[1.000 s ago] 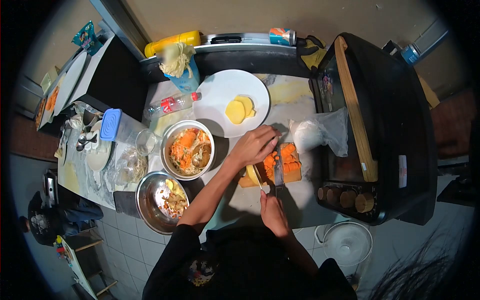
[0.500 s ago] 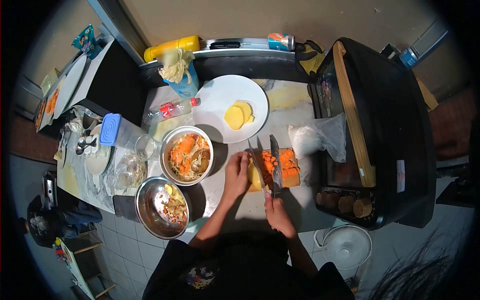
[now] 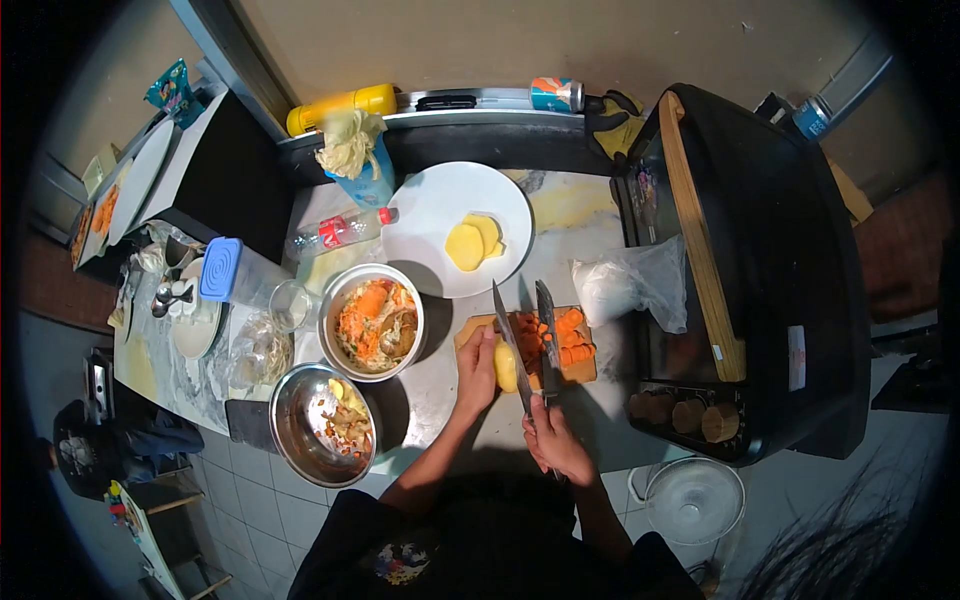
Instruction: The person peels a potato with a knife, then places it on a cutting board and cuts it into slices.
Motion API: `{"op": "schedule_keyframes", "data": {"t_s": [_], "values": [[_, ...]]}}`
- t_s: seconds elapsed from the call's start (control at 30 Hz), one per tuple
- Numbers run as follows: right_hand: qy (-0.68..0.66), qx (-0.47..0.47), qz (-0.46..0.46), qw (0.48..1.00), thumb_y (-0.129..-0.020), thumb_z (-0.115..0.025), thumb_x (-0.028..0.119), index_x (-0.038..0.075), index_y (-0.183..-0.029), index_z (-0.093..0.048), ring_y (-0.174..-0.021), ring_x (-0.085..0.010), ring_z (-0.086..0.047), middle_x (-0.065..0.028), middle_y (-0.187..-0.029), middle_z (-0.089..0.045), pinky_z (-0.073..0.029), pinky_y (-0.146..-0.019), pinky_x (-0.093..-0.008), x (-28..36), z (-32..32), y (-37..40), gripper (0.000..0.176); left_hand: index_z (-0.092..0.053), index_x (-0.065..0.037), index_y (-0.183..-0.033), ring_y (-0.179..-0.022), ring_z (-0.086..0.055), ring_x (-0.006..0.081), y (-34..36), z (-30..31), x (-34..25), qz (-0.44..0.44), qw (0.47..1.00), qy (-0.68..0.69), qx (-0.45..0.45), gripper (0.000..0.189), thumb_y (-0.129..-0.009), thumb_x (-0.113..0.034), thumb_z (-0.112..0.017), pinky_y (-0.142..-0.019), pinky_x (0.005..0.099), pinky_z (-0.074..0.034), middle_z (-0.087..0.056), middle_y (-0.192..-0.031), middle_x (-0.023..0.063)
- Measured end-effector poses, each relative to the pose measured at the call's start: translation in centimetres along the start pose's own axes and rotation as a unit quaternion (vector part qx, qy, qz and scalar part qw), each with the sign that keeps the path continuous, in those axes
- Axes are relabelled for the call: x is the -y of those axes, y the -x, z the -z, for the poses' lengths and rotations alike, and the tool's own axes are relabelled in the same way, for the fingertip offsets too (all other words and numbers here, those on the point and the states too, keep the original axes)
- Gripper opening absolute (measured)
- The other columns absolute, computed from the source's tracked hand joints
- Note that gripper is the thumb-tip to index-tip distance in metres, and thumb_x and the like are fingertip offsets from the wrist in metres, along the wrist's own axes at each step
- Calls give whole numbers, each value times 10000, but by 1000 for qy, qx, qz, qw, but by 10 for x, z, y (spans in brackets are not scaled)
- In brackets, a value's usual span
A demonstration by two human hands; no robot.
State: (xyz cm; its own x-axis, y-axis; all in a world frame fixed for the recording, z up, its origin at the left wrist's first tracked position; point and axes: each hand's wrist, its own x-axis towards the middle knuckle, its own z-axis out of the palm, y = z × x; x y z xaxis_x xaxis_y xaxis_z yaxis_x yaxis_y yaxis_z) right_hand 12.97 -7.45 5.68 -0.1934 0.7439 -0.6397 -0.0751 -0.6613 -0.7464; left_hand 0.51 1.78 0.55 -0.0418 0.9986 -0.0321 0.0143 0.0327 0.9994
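Nearest, the right hand (image 3: 553, 445) is closed round the handle of a knife (image 3: 512, 345), its long steel blade angled over the wooden cutting board (image 3: 470, 330). The left hand (image 3: 478, 362) — a second ago over the orange carrot rounds (image 3: 570, 338) — has drawn back and now pinches a smooth, pale-yellow potato (image 3: 506, 368) at the board's left side, against the blade. The slicing seems to be passing from carrot to potato. Beyond, flat potato discs (image 3: 472, 240) lie on a round white plate (image 3: 430, 215).

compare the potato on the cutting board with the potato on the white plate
On the cutting board the potato chunk is one thick piece; on the white plate the potato slices are flat rounds. The chunk is held by the left hand; the slices lie untouched, overlapping. Both are pale yellow and peeled.
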Motion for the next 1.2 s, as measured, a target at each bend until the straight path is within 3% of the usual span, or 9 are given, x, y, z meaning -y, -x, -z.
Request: {"op": "schedule_keyframes", "data": {"t_s": [0.07,0.4,0.5,0.57,0.63,0.67,0.73,0.93,1.2], "values": [[-15,-1,1,1000,-989,-297,500,83,-679,-342,-298,-100,-286,10,-445,-295,-265,-283,-256,7,-1,7,522,-547,-28,-827,-600,-402,32,1,-1,-5,35,995,93,4,341,-994,-300,-429,-528,213,-331,-451,-663,-52],[117,-63,92,987,-1003,-304,442,31,-677,-442,-401,-158,-429,-39,-494,-409,-354,-405,-311,2,-17,12,543,-540,-67,-783,-510,-438,56,2,-9,-41,155,961,194,-124,354,-997,-314,-405,-457,226,-356,-485,-627,-26],[133,-88,180,971,-1011,-306,413,38,-677,-413,-385,-110,-360,-5,-495,-368,-313,-384,-268,-10,-23,3,513,-551,-63,-811,-504,-508,84,3,-6,-45,184,949,222,-125,378,-998,-340,-375,-440,250,-406,-525,-616,5],[137,-104,221,960,-1013,-320,389,30,-683,-425,-413,-107,-366,-6,-512,-381,-321,-409,-266,-17,-24,0,499,-510,-25,-1044,-693,-605,159,5,4,-44,254,946,198,-33,355,-982,-346,-372,-579,304,-519,-584,-858,105],[168,-99,184,963,-1006,-339,260,-57,-732,-515,-664,-473,-523,-280,-651,-530,-391,-593,-481,-5,-27,5,454,-513,-30,-1037,-690,-611,164,6,-3,-39,266,926,261,-68,350,-983,-336,-354,-573,312,-521,-590,-850,98],[168,-98,184,964,-1006,-339,260,-57,-732,-515,-664,-473,-523,-280,-651,-530,-391,-593,-481,-7,-27,4,454,-516,-35,-1031,-687,-617,170,6,-6,-37,275,900,322,-103,346,-985,-327,-335,-568,320,-522,-596,-843,92],[184,-117,223,950,-1015,-343,319,-6,-688,-441,-455,-172,-412,-57,-527,-410,-359,-463,-334,-11,-28,2,472,-523,-48,-1005,-675,-611,169,8,-6,-43,286,896,322,-110,336,-983,-324,-332,-570,329,-519,-591,-815,78],[203,-127,255,937,-1006,-359,260,-23,-710,-472,-483,-282,-459,-126,-537,-452,-371,-500,-395,-1,-31,7,425,-534,-100,-905,-611,-564,169,14,-13,-69,342,863,337,-155,301,-965,-334,-356,-533,317,-478,-546,-707,42],[203,-136,293,924,-1008,-359,284,-15,-707,-466,-477,-251,-447,-105,-532,-441,-371,-493,-380,-4,-30,0,437,-537,-92,-913,-638,-561,173,14,-9,-65,363,837,376,-165,282,-961,-310,-365,-531,302,-467,-553,-748,52]]}}
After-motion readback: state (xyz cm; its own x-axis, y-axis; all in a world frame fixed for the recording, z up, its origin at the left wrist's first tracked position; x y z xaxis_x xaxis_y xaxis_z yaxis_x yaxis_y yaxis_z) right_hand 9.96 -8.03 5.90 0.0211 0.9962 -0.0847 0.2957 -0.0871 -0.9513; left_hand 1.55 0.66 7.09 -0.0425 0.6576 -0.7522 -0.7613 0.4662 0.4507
